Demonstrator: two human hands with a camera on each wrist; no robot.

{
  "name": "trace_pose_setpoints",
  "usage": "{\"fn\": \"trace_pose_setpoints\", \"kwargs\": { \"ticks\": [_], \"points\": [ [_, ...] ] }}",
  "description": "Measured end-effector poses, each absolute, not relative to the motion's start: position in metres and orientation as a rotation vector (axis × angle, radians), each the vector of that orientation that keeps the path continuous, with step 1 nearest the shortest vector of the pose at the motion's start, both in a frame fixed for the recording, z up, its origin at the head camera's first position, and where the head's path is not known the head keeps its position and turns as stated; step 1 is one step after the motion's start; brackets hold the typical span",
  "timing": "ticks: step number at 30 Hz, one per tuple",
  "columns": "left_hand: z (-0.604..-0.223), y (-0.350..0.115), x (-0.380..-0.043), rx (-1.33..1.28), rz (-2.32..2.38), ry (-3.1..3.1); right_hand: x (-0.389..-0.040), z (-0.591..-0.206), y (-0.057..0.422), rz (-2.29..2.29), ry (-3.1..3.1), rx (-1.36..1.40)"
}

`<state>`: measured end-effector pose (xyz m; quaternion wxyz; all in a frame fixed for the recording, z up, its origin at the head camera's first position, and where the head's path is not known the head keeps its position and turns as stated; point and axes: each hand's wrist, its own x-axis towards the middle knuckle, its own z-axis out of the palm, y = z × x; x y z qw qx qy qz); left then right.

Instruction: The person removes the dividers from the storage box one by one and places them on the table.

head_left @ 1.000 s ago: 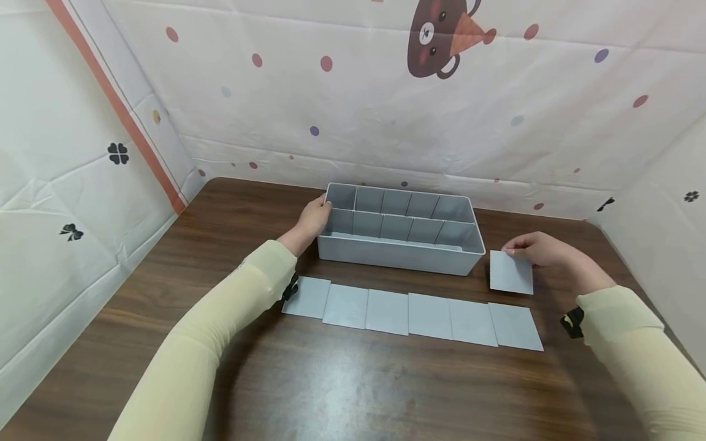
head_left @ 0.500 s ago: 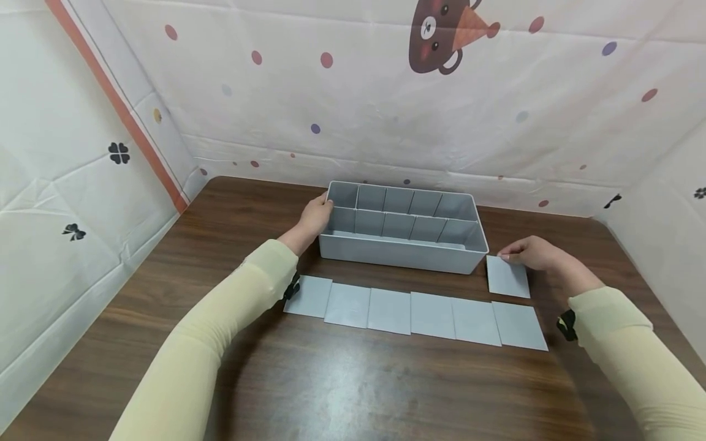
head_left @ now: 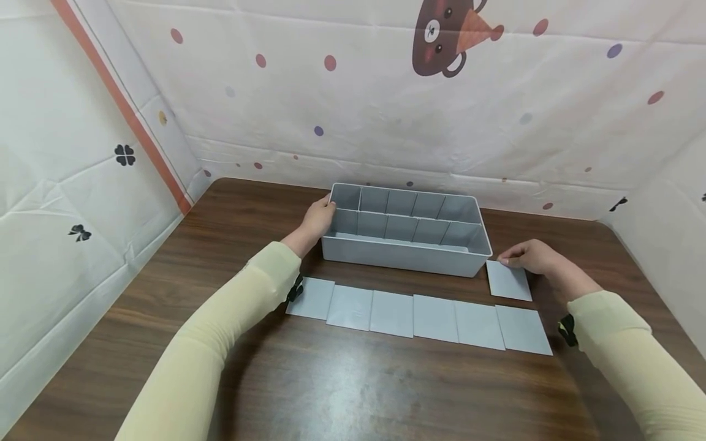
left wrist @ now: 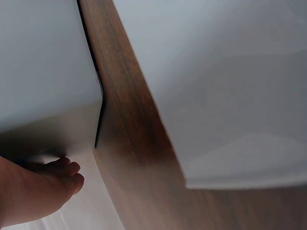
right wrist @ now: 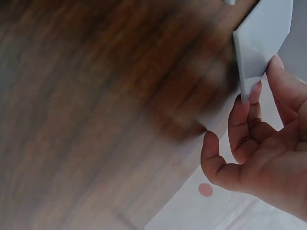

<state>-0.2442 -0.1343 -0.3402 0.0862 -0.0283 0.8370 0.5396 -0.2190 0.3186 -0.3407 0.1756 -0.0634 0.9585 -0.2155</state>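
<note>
A long grey divided box (head_left: 405, 256) stands toward the back of the table, its lengthwise partition and short cross walls forming several compartments. My left hand (head_left: 318, 217) grips its left end, fingers (left wrist: 72, 175) against the end wall in the left wrist view. At the box's front right corner, my right hand (head_left: 532, 256) pinches the far edge of a flat grey square panel (head_left: 508, 282). In the right wrist view, the thumb lies on one face of that panel (right wrist: 264, 38) and fingertips on the other; the remaining fingers are bent off it.
Several matching grey panels (head_left: 391, 313) lie in a row in front of the box, edge to edge or slightly overlapping. Printed white cloth (head_left: 364, 92) hangs close behind the dark wooden table (head_left: 309, 380) and along both sides.
My right hand has brought the panel left and nearer to me, close to the box's right corner, and lower toward the table. My left hand has stayed on the box.
</note>
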Motion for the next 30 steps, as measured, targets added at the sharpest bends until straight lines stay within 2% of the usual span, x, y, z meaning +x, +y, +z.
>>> {"fn": "trace_pose_setpoints", "kwargs": {
  "ticks": [20,24,30],
  "points": [
    [-0.342,-0.134,-0.242,-0.092,1.612,2.477,-0.22,-0.344,0.317,-0.658,2.757,-0.199],
    [-0.341,-0.134,-0.242,-0.092,1.623,2.474,-0.22,-0.327,0.314,-0.696,2.775,-0.2],
    [-0.343,-0.135,-0.242,-0.08,1.642,2.474,-0.23,-0.279,0.296,-0.867,2.761,-0.229]
  ]
}}
